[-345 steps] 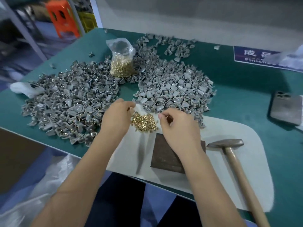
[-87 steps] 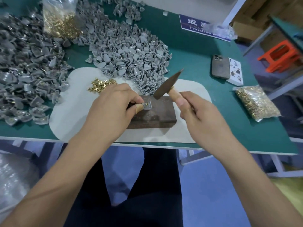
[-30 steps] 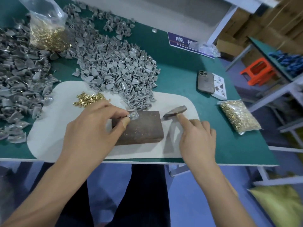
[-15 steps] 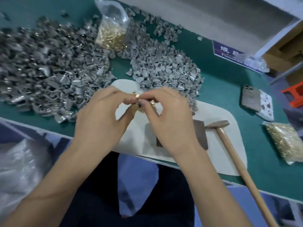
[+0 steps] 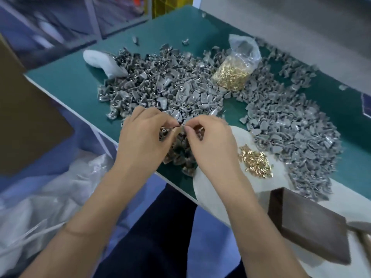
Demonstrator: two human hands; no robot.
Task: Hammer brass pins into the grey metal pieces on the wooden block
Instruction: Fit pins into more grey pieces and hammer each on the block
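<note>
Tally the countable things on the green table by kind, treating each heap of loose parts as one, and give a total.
Heaps of grey metal pieces: 2
Bags of brass pins: 1
Loose piles of brass pins: 1
Wooden blocks: 1
Hammers: 1
White pads: 1
Total: 7

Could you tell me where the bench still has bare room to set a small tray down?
Bare green mat lies left of the grey pieces, near the white bag. The white pad is bare between the loose brass pins and wooden block. The centre is crowded.
</note>
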